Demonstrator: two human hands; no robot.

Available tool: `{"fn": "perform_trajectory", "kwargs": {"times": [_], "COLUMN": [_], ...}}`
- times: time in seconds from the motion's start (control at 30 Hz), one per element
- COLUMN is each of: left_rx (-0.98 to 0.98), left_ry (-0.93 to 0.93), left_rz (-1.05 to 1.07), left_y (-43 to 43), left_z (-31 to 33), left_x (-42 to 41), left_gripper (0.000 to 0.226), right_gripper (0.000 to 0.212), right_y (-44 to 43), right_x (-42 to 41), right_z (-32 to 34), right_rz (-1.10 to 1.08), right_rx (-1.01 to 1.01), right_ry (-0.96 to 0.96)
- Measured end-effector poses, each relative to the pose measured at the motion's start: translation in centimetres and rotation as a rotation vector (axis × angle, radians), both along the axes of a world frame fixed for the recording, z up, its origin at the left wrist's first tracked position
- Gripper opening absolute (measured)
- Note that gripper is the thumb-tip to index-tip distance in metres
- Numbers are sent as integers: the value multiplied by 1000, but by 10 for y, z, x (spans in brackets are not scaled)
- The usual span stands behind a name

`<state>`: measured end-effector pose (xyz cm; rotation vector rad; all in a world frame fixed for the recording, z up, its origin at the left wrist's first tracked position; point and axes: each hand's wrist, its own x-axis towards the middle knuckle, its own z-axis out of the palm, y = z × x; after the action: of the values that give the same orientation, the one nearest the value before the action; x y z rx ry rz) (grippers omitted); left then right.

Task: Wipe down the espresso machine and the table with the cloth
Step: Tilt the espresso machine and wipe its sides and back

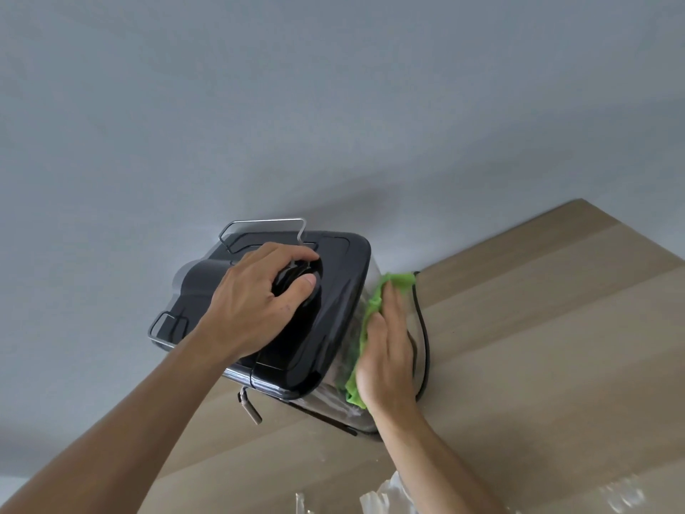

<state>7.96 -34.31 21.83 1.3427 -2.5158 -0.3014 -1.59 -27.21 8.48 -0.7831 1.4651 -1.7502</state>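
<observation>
Here: left hand (255,302) fingers curl round knob (294,275) atop espresso machine (343,276) | right hand (389,350), fingers flat together, presses cloth (399,280) to its side | foreground clutter (385,491) blurred, perhaps plastic

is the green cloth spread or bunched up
Bunched: the cloth lies crumpled under the right hand, pressed against the side of the espresso machine.

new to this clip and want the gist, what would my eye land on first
The bright green cloth stands out first, pressed flat by the right hand against the shiny side of the black espresso machine in mid-frame. Next is the left hand, gripping a round black knob on the machine's top. The machine stands on a pale wooden table.
</observation>
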Motion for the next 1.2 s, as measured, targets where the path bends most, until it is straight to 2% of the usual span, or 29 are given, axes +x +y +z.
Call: {"fn": "perform_trajectory", "kwargs": {"times": [0.1, 0.17, 0.3, 0.4, 0.53, 0.67, 0.8, 0.87, 0.93, 1.0, 1.07, 1.2], "left_rx": [-2, -8, -4, -3, -2, 11, 11, 7, 5, 11, 14, 17], "left_ry": [-4, -4, -3, -6, 2, 1, 8, 4, 5, 17, 24, 34], "left_rz": [2, -5, -3, 6, 18, 11, 12, 11, 15, 17, 20, 19], "left_y": [0, 0, -1, -2, -1, 0, -2, -1, -1, -2, -2, -2], "left_z": [-1, -1, -2, -1, -1, -1, -1, -2, -1, -1, -1, -1], "left_x": [0, 0, 0, 0, 0, -1, 0, 0, 0, -2, -1, 0], "left_gripper": [35, 34, 34, 34, 34, 34, 34, 34, 35, 38, 42, 43], "right_gripper": [59, 55, 46, 48, 55, 49, 48, 47, 48, 52, 48, 52], "right_y": [0, -6, -14, -21, -16, 3, -12, -6, 9, 21, 24, 17], "right_x": [2, -2, -14, -20, -14, 7, -11, -7, 8, 23, 32, 30], "right_z": [-2, -37, -95, -108, -100, -98, -93, -77, -50, -18, 1, -11], "right_rz": [-66, -80, 9, -2, -10, 44, 18, -9, -22, -40, -77, -168], "right_rx": [-193, -201, 110, 300, 423, 471, 511, 458, 295, 101, -47, -223], "right_ry": [82, 117, -169, -216, -292, -273, -280, -293, -237, -110, 26, 234]}}
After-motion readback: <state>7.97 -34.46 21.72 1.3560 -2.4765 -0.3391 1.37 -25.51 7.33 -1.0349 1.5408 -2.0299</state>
